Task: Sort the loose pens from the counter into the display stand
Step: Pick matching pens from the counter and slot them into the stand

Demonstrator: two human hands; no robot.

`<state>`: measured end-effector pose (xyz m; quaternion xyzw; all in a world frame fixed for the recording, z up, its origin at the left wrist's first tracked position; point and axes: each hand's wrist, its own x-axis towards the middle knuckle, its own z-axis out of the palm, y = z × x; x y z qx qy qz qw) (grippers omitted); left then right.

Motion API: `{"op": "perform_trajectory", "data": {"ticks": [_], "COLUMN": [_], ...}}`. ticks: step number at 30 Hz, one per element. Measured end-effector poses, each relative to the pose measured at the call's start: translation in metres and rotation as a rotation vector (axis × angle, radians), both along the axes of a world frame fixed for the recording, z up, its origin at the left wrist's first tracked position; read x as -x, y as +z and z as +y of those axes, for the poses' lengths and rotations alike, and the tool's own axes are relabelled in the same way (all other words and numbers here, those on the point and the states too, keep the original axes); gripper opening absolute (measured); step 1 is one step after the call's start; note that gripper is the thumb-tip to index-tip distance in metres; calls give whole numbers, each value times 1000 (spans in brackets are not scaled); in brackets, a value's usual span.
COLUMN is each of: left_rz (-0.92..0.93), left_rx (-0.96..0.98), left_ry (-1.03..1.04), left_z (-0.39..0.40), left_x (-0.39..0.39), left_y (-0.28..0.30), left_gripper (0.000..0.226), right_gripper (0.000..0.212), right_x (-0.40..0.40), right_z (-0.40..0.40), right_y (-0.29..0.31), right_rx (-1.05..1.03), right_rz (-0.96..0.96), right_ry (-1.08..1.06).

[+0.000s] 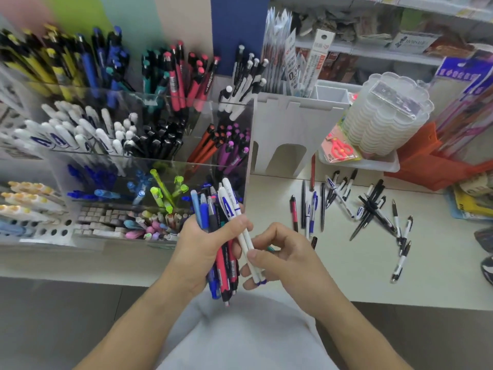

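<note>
My left hand [202, 247] grips a bundle of pens [221, 263], blue, red, black and white ones, held upright in front of the clear display stand [149, 161]. My right hand [282, 257] pinches the lower end of two white pens [246, 236] with blue markings, which stand at the right side of the bundle. A teal pen tip shows between my right fingers. More loose pens [373, 206] lie scattered on the white counter [333, 263] to the right. The stand's compartments hold sorted pens by colour.
A white divider box [293, 129] stands right of the display stand, with packaged refills in it. A stack of clear plastic containers [386, 116] sits in a tray with pink scissors [340, 148]. Orange and packaged goods lie at the far right. Shelves run behind.
</note>
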<state>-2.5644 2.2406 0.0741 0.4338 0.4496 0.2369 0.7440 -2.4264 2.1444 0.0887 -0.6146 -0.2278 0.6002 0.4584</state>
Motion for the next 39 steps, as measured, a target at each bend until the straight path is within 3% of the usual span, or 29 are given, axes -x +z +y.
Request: {"op": "perform_trajectory", "data": {"ticks": [2,4,7,12,17,21,25,27,30,34,39], "left_rz": [60,129,162,72,40,45,67,71,-7,-139,-235], "left_rx": [-35,-59,-122,-114,90,120,162,179,213,237,237], "left_ry": [-98,-195,-364,-598,-469,-390,-231,-92,138,297,339], "left_z": [5,10,20,20,10,11,17,22,33,48,58], "left_x": [11,20,33,47,57,66,79,87,102,116,126], "left_y": [0,1,6,2,-11,-15,-15,-16,-11,-1,3], "left_gripper": [27,30,14,17,26,17,9,8,25,15,18], "right_gripper": [17,35,61,32,19,13,1,6,5,10,8], "right_x": [-4,-7,-1,1,-1,3,1,-1,1,26,61], "right_z": [7,15,30,50,55,62,68,74,92,135,200], "right_y": [2,4,6,12,14,11,10,17,43,74,74], "right_rx": [39,73,62,-24,114,81,37,-50,-322,-723,-952], "right_rz": [-85,-229,-370,-342,-379,-318,-414,-433,-525,-671,-1079], "right_ry": [195,338,339,475,574,535,505,422,227,-34,65]}}
